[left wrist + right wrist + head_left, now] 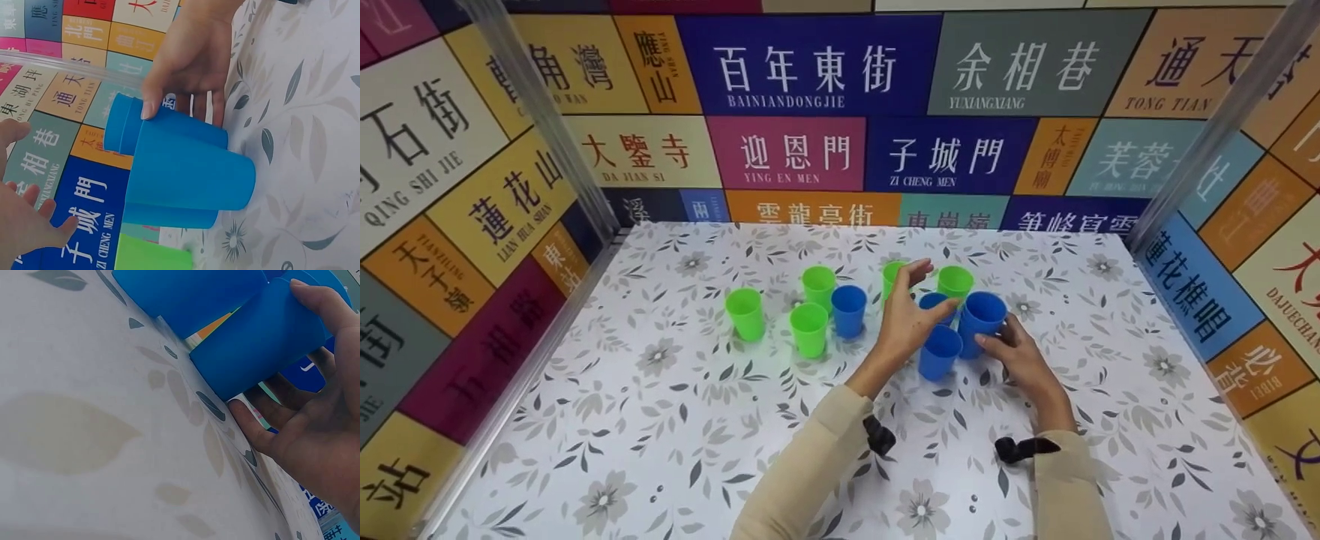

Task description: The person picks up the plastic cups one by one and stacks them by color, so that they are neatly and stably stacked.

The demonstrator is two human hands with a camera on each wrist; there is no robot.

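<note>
My right hand [1020, 356] grips a blue cup stack [982, 322] from its right side. The left wrist view shows a second rim on this stack [126, 125], so cups are nested there; the thumb lies on the near side. Just left of it stand a blue cup in front [940, 354] and another blue cup behind [933, 304], partly hidden. My left hand [907, 315] hovers over their left side with spread fingers and nothing in them. It partly covers a green cup [893, 276]. Another green cup [955, 280] stands behind the blue ones.
Left of my hands, a blue cup [849, 312] stands among three green cups, the leftmost green cup [745, 315] a little apart. All stand upright on a floral-patterned tabletop [675, 442]. Panels with printed signs [810, 64] enclose the back and sides.
</note>
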